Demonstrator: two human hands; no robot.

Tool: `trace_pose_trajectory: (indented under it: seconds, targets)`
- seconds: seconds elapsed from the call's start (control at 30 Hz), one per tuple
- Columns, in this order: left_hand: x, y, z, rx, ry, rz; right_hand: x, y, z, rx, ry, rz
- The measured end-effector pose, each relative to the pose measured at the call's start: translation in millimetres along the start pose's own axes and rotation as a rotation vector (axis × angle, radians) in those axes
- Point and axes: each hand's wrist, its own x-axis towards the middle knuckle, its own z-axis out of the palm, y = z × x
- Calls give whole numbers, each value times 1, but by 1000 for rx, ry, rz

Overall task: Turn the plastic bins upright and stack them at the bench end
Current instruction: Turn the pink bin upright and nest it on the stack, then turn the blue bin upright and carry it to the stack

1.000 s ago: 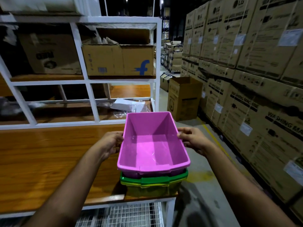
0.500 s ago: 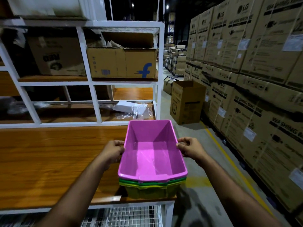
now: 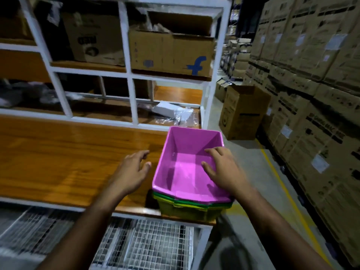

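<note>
A pink plastic bin (image 3: 183, 168) sits upright, nested on top of a green bin (image 3: 218, 204) and a yellow-green bin (image 3: 187, 211). The stack stands at the right end of the wooden bench (image 3: 58, 164). My left hand (image 3: 134, 170) hovers just left of the pink bin with its fingers spread, holding nothing. My right hand (image 3: 224, 170) is above the bin's right side, fingers apart, off the rim and covering part of that wall.
A white shelf frame (image 3: 132, 98) with cardboard boxes (image 3: 171, 53) rises behind the bench. A wire mesh shelf (image 3: 144, 246) lies under it. An open carton (image 3: 241, 112) stands on the aisle floor, and a wall of stacked cartons (image 3: 311, 94) fills the right.
The pink bin has been pressed down into the stack. Both hands have let go of its rim and opened, and the view has tilted.
</note>
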Motion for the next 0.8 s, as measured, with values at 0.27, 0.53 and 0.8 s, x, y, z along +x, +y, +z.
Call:
trace_pose_trajectory:
  seconds: [0.27,0.53,0.8]
  targets:
    - [-79,-62,-40,225,155,-17,7,-102,36,2,-7,-349]
    - [-144,-199,-120,426,213,-250,28,-261,120,-55,-137,-491]
    - [-217,-369,-238,514,234,-449,25,-478,227,43,-243,-542]
